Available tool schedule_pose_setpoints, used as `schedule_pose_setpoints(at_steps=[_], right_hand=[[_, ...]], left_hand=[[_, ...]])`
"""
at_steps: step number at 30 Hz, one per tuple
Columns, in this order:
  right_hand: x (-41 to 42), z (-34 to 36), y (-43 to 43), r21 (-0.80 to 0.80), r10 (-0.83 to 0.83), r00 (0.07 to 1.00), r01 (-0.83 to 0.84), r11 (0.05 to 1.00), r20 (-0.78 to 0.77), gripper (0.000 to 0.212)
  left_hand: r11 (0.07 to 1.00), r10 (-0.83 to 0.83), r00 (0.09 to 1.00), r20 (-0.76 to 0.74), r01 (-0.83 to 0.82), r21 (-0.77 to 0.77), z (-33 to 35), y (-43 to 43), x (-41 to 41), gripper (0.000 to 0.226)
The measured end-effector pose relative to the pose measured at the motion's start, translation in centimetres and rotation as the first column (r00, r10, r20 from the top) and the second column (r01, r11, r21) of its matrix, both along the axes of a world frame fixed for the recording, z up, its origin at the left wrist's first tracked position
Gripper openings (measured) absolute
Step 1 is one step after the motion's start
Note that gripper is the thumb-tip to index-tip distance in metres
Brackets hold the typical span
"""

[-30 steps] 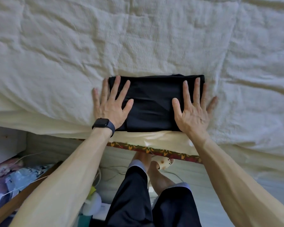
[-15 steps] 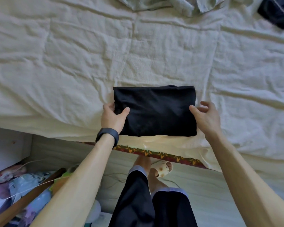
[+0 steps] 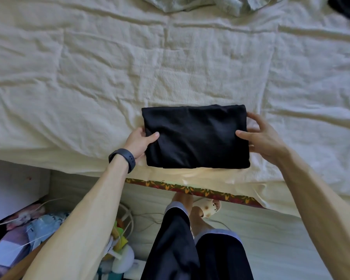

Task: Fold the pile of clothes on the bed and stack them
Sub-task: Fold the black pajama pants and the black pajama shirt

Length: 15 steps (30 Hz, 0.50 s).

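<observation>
Two hands are pinching the folded black fabric rectangle (image 3: 196, 138) by its short ends, left hand (image 3: 138, 142) and right hand (image 3: 263, 140) thumbs-on-top, so its long axis is running sideways between them, right at the near edge of the cream rumpled bedsheet (image 3: 109, 77).

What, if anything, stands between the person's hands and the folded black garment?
Nothing visible does. The left hand grips the left edge of the folded black garment and the right hand grips its right edge, each with the thumb on top.
</observation>
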State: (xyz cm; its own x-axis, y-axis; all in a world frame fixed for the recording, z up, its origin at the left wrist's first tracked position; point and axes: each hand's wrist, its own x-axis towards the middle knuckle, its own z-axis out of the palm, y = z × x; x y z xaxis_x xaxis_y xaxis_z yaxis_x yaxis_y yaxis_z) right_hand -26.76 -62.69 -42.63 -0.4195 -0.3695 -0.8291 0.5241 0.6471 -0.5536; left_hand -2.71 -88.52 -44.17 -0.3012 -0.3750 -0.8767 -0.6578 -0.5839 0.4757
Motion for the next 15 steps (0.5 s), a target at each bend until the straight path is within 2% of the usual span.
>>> schedule_pose_setpoints(at_steps=[4, 8, 12, 15], right_hand=[[0.6, 0.1, 0.9, -0.056, -0.018, 1.0, 0.018, 0.998, 0.004, 0.062], [1.2, -0.1, 1.0, -0.066, -0.019, 1.0, 0.02, 0.998, 0.011, 0.063], [1.1, -0.2, 0.6, -0.063, -0.019, 0.999, 0.017, 0.998, -0.026, 0.064], [1.1, -0.1, 0.5, -0.057, -0.047, 0.998, 0.045, 0.997, -0.041, 0.063]], left_hand=[[0.999, 0.032, 0.995, -0.098, -0.031, 0.013, -0.1, -0.4, 0.0, 0.048], [0.999, 0.049, 0.981, -0.188, -0.053, -0.014, -0.3, -0.6, 0.3, 0.059], [0.993, 0.065, 0.975, -0.214, -0.085, -0.085, 0.0, -0.9, 0.3, 0.062], [0.994, 0.06, 0.975, -0.214, -0.079, -0.079, 0.3, -1.0, 0.3, 0.057]])
